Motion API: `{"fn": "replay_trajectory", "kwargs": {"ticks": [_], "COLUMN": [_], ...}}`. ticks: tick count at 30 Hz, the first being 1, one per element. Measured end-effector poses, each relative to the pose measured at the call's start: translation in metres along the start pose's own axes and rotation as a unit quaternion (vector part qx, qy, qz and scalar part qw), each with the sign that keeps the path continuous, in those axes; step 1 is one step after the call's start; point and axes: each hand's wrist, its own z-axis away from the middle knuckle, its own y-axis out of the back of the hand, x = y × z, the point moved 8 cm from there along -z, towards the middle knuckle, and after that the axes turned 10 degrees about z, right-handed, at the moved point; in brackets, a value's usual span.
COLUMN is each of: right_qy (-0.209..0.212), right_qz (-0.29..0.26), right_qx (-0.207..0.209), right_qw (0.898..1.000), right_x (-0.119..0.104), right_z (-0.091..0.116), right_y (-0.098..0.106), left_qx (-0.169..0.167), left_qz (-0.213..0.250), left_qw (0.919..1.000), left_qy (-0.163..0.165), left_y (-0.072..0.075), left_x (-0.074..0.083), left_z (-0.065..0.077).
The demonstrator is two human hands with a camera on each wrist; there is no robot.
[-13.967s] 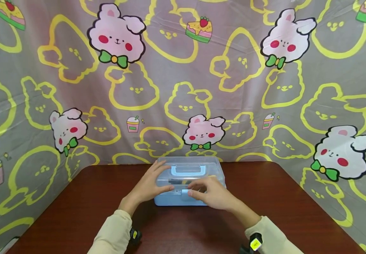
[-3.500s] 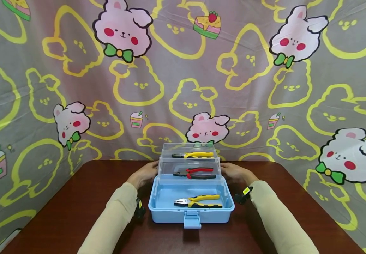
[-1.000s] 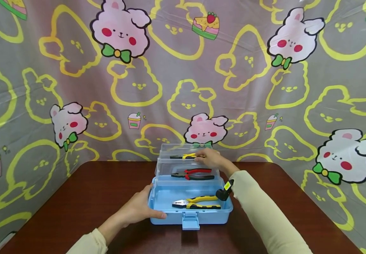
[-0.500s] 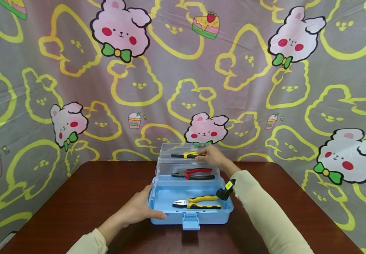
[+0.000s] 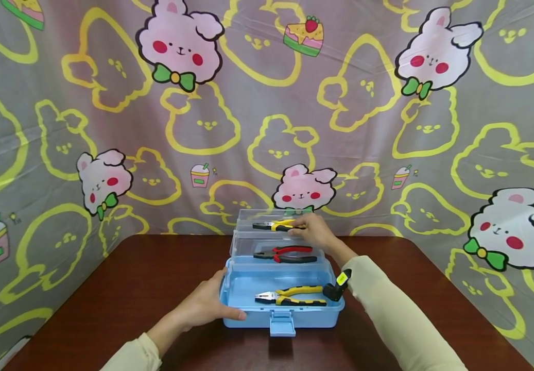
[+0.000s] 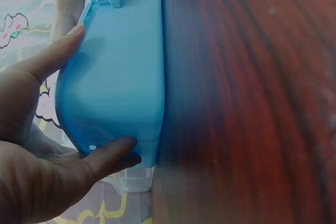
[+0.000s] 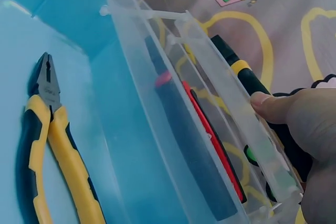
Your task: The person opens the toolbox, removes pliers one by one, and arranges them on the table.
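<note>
A light blue toolbox (image 5: 250, 318) stands open, with two clear trays raised in steps behind its base. My left hand (image 5: 204, 303) grips the box's front left corner, the thumb along the front and the fingers (image 6: 113, 153) against the side wall. At the upper tray, my right hand (image 5: 319, 232) holds yellow-and-black pliers (image 5: 278, 225) by the handles, which the hand partly hides. In the right wrist view these pliers (image 7: 241, 69) show at the upper tray's far edge. Red-and-black pliers (image 5: 290, 254) lie in the lower tray. Another yellow-and-black pair of pliers (image 5: 290, 296) lies in the base.
The box's front latch (image 5: 282, 323) hangs down. Beneath everything is a dark reddish-brown table (image 5: 155, 273). A grey curtain (image 5: 267, 103) with cartoon bunnies surrounds it at the back and sides. Each tray (image 7: 152, 98) has thin link arms joining it to the box.
Earlier the box was closed, then open with both hands at its sides. Since then the left hand took the front corner, and the right hand took the upper tray's pliers and raised them slightly.
</note>
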Motion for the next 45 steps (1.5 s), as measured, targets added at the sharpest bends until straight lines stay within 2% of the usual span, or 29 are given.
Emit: {"fn": "replay_trajectory", "kwargs": {"ticks": [8, 14, 30, 38, 45], "right_qy": [0.015, 0.024, -0.012, -0.051, -0.066], "right_qz": [0.034, 0.055, 0.056, 0.071, 0.099], "right_qx": [0.045, 0.08, 0.143, 0.168, 0.193], "right_qw": [0.998, 0.995, 0.988, 0.982, 0.974], "right_x": [-0.002, 0.007, 0.055, 0.087, 0.117], "right_z": [0.006, 0.013, 0.036, 0.056, 0.073], "right_y": [0.013, 0.028, 0.065, 0.076, 0.087], "left_qx": [-0.003, -0.001, 0.002, -0.004, -0.005], "left_qz": [0.011, 0.009, 0.007, 0.012, 0.014], "left_qw": [0.9999, 0.9999, 0.9999, 0.9998, 0.9998], "left_qy": [-0.009, -0.012, -0.01, -0.014, -0.015], "left_y": [0.001, 0.001, 0.001, -0.002, -0.002], "left_x": [0.002, 0.003, 0.003, 0.003, 0.002], "left_z": [0.0, 0.0, 0.001, 0.001, -0.001]}}
